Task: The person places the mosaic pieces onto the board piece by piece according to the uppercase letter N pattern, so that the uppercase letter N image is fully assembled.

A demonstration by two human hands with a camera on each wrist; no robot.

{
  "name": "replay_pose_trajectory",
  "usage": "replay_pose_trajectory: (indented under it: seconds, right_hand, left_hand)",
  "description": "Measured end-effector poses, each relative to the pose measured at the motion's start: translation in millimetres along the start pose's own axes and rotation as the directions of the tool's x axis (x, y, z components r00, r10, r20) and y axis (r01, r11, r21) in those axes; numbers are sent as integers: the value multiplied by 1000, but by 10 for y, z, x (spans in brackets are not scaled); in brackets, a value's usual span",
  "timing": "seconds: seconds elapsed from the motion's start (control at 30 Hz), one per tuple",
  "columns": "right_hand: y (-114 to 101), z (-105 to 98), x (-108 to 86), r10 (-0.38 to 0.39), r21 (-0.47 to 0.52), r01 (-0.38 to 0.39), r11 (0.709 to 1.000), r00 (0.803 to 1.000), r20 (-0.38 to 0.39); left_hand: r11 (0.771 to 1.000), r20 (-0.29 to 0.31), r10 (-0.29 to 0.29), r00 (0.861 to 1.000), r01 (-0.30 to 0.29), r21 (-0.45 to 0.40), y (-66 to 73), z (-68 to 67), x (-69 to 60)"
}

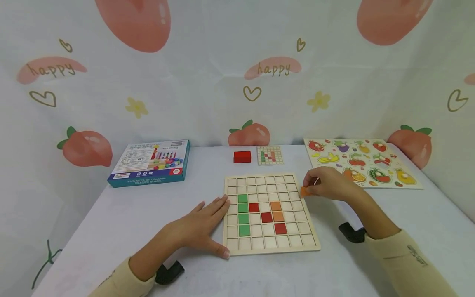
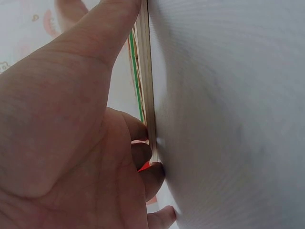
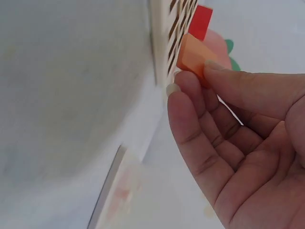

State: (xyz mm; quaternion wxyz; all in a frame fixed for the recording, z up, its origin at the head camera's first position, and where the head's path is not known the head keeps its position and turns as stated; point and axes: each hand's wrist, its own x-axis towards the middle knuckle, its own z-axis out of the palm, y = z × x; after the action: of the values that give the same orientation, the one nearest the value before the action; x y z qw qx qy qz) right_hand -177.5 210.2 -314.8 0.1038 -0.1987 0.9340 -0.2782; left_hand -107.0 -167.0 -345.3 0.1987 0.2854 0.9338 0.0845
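Observation:
A wooden grid board point(image 1: 259, 244) lies flat on the table in the head view. On its squares sit several green tiles point(image 1: 243, 208), red tiles point(image 1: 266, 217) and two orange tiles point(image 1: 276, 206). The left hand point(image 1: 202, 222) rests against the board's left edge, fingers extended and thumb at the near left corner. At the board's right edge, the right hand point(image 1: 330, 183) pinches an orange tile point(image 1: 305, 192). The right wrist view shows that orange tile point(image 3: 193, 52) held between thumb and fingers.
Behind the board lie a red block point(image 1: 242, 156) and a small pattern card point(image 1: 270, 155) with a coloured grid. A teal boxed set point(image 1: 150, 163) is at the back left. A fruit puzzle board point(image 1: 361, 163) lies at the back right, close behind the right hand.

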Motion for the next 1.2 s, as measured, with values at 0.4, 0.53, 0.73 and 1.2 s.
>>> replay_pose_trajectory:
  seconds: [0.4, 0.53, 0.73, 1.2]
  right_hand:
    - [-225, 136, 249, -90, 50, 88, 995, 994, 57]
    - [-286, 207, 337, -130, 31, 128, 991, 989, 75]
    - [-386, 288, 442, -135, 23, 133, 991, 985, 107]
    - [-467, 387, 485, -140, -57, 147, 988, 985, 105]
  left_hand:
    - [1000, 5, 2, 1000, -2, 5, -10, 0, 14]
    - [1000, 5, -1, 1000, 1, -2, -10, -3, 7]
    - [1000, -4, -6, 1000, 6, -18, -3, -4, -4]
    - [1000, 1, -7, 1000, 7, -2, 1, -14, -1]
